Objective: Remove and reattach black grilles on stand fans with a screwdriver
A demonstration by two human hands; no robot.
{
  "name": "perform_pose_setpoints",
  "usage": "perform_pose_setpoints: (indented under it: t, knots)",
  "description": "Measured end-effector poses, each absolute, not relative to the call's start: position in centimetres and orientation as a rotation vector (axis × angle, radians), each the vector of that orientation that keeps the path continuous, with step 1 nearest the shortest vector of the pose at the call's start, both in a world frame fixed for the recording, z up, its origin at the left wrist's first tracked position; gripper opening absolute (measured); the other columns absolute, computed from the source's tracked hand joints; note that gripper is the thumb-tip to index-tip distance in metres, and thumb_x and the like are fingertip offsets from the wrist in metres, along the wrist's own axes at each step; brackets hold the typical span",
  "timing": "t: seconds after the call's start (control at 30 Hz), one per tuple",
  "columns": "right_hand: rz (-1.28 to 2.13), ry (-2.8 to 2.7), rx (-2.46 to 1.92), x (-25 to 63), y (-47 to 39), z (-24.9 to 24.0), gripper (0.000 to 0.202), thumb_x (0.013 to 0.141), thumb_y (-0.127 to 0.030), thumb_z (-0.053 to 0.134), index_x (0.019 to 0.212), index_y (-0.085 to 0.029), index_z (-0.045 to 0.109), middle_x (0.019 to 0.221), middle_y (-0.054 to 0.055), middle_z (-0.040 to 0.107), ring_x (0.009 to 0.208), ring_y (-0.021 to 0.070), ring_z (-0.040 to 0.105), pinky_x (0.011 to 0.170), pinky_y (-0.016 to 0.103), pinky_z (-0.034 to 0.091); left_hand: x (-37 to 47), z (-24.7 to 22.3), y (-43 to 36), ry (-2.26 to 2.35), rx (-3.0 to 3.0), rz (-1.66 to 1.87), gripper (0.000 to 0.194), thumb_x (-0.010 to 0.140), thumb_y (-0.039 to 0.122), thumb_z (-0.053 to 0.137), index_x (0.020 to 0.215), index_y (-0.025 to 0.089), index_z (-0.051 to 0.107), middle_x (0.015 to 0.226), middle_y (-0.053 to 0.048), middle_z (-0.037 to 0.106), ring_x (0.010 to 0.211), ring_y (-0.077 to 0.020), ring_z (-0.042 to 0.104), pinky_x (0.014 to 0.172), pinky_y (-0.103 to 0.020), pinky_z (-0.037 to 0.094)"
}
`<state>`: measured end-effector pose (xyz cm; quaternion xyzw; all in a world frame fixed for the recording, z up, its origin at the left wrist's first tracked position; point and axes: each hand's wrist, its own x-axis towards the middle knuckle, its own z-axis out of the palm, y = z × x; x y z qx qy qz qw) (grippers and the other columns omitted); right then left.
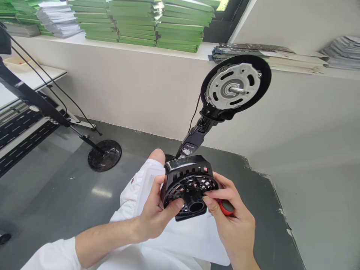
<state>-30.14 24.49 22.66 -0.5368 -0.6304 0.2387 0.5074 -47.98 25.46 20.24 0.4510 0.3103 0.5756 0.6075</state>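
A black plastic motor cover (193,199) with a slotted rim and a round central collar is held over my lap. My left hand (159,212) grips its left side, thumb near the collar. On the right, my right hand (232,210) has thumb and index finger pinched at the collar's edge, with other fingers behind the cover. A red and black handle (226,207) is tucked in my right palm; its far end is hidden. Above the cover stands a fan's motor head (234,88), its silver plate and shaft exposed, on a black pole (194,138).
Green paper stacks (135,22) line the white ledge (67,45). At left, a second black stand with a round base (104,155) is beside a white table (25,80). A white tray (185,240) lies across my lap.
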Motion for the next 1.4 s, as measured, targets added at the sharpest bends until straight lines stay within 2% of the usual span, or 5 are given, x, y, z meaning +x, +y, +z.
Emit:
perform_pose_setpoints:
  t: [0.23, 0.67, 0.93, 1.1, 1.4]
  knots:
    - [0.86, -1.217, -1.45, -30.0, 24.4, 22.1, 0.049, 0.089, -0.045, 0.076, 0.132, -0.036, 0.054, 0.107, 0.0, 0.071, 0.056, 0.0093, 0.052, 0.044, 0.021, 0.043, -47.9, 19.3, 25.6, 0.632, 1.012, 1.308, 0.026, 0.091, 0.032, 0.076, 0.106, 0.026, 0.056, 0.089, 0.004, 0.067, 0.074, -0.0096, 0.059, 0.068, -0.02, 0.051]
    - [1.292, -1.268, -1.782, -28.9, 24.8, 16.8, 0.067, 0.089, -0.082, 0.048, 0.114, -0.021, 0.062, 0.062, -0.006, 0.05, 0.039, 0.0092, 0.034, 0.04, 0.025, 0.031, -48.6, 16.4, 26.8, 0.847, 0.551, 0.988, 0.048, 0.077, 0.035, 0.088, 0.115, 0.021, 0.063, 0.109, -0.005, 0.075, 0.1, -0.0178, 0.068, 0.092, -0.029, 0.054]
    - [1.27, -1.754, -1.831, -27.6, 25.6, 12.9, 0.035, 0.095, -0.05, 0.053, 0.079, -0.022, 0.063, 0.075, 0.001, 0.066, 0.069, 0.0164, 0.059, 0.065, 0.028, 0.045, -52.4, 15.9, 28.3, 1.003, 0.468, 1.131, 0.047, 0.078, 0.037, 0.087, 0.115, 0.019, 0.063, 0.107, -0.006, 0.073, 0.095, -0.0169, 0.068, 0.083, -0.026, 0.055]
    - [1.164, -2.241, -1.88, -30.5, 27.1, 10.4, 0.02, 0.099, -0.026, 0.054, 0.107, -0.023, 0.072, 0.09, 0.001, 0.073, 0.078, 0.0171, 0.065, 0.077, 0.033, 0.049, -54.3, 14.8, 29.0, 1.076, 0.499, 1.236, 0.043, 0.082, 0.035, 0.082, 0.116, 0.02, 0.063, 0.114, -0.006, 0.073, 0.1, -0.0197, 0.07, 0.085, -0.028, 0.056]
    - [0.84, -2.81, -1.819, -34.4, 27.6, 6.0, 0.02, 0.103, -0.033, 0.062, 0.102, -0.014, 0.068, 0.091, 0.004, 0.068, 0.077, 0.0137, 0.064, 0.076, 0.032, 0.057, -52.7, 14.7, 28.6, 1.058, 0.456, 1.212, 0.044, 0.077, 0.032, 0.083, 0.114, 0.021, 0.063, 0.103, -0.003, 0.074, 0.093, -0.0167, 0.068, 0.083, -0.026, 0.055]
